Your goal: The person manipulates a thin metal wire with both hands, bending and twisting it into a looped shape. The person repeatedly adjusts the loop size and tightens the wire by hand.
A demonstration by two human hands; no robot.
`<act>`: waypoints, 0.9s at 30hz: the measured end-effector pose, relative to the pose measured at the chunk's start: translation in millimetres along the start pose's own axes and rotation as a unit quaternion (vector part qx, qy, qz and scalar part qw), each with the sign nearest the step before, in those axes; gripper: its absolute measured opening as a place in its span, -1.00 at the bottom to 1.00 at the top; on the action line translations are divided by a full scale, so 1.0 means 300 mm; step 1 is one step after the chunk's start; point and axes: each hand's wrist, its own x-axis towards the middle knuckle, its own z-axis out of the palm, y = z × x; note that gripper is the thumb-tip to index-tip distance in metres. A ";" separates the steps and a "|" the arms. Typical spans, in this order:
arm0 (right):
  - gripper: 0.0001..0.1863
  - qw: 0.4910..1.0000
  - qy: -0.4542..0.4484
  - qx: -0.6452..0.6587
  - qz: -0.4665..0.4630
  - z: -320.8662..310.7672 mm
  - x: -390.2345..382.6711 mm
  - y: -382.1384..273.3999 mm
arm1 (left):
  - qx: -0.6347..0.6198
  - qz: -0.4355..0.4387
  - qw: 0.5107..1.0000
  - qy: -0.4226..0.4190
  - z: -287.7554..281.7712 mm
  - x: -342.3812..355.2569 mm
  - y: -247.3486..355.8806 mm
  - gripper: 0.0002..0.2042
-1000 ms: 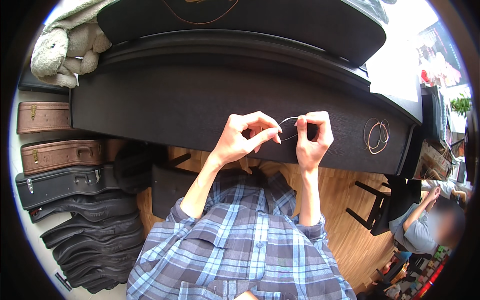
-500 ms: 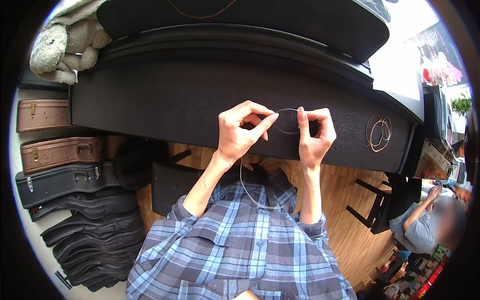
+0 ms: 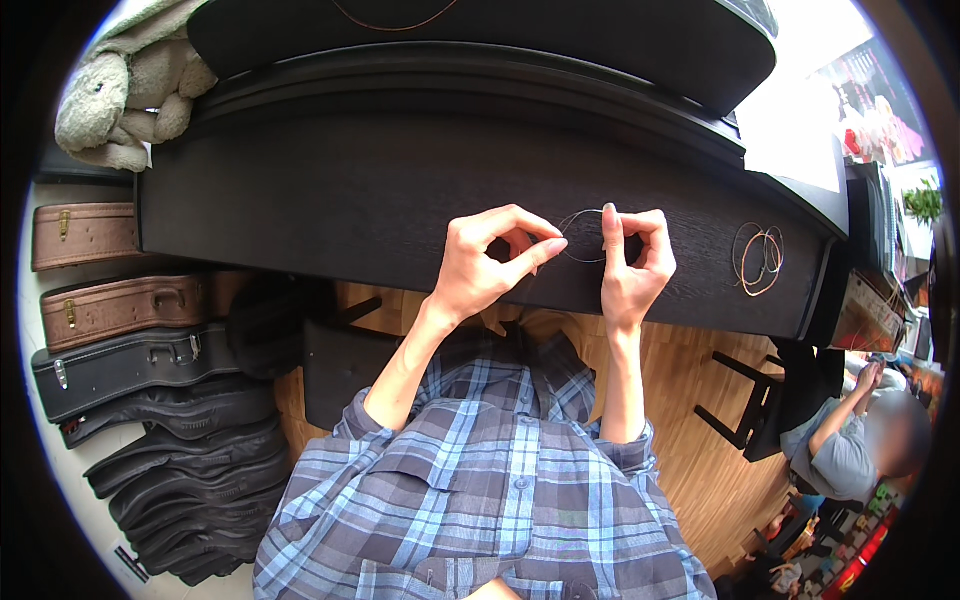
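Observation:
Between my hands a thin, pale wire-like string [image 3: 582, 261] curves in a small loop above a dark piano-like cabinet [image 3: 350, 190]. My left hand [image 3: 490, 255] pinches the string between thumb and index finger, the other fingers curled. My right hand [image 3: 636, 270] pinches the loop's other side, its thumb upright against the bent index finger. The fingertips hide the string's exact grip points. Right of my right hand, a loose coil of copper-coloured and dark strings [image 3: 766, 262] lies on the cabinet.
Brown and black instrument cases [image 3: 125, 312] are stacked at the left. A plush toy [image 3: 95, 110] sits at the upper left. Another copper-coloured string [image 3: 395, 28] lies at the top. A black stool [image 3: 745, 405] and a seated person [image 3: 845, 455] are at the right.
Both hands have shifted slightly right, and the loop between them has changed shape. The string's tail, plain against my shirt before, is hardly visible. The seated person's hands have moved slightly.

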 end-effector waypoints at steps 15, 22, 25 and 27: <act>-0.82 0.996 -0.026 0.076 -0.048 -0.055 0.034 -0.068 | -0.005 0.009 0.999 -0.049 0.011 0.004 -0.011 -0.89; -0.78 0.992 -0.031 0.096 -0.081 -0.033 -0.009 -0.014 | 0.053 -0.004 0.998 -0.017 0.003 -0.024 -0.072 -0.87; -0.79 0.988 -0.049 0.107 -0.098 -0.036 -0.005 -0.021 | 0.081 -0.005 0.996 0.028 0.025 -0.016 -0.062 -0.85; -0.81 0.985 -0.059 0.111 -0.121 -0.037 -0.003 -0.024 | 0.047 -0.015 0.997 0.058 0.041 -0.018 -0.051 -0.82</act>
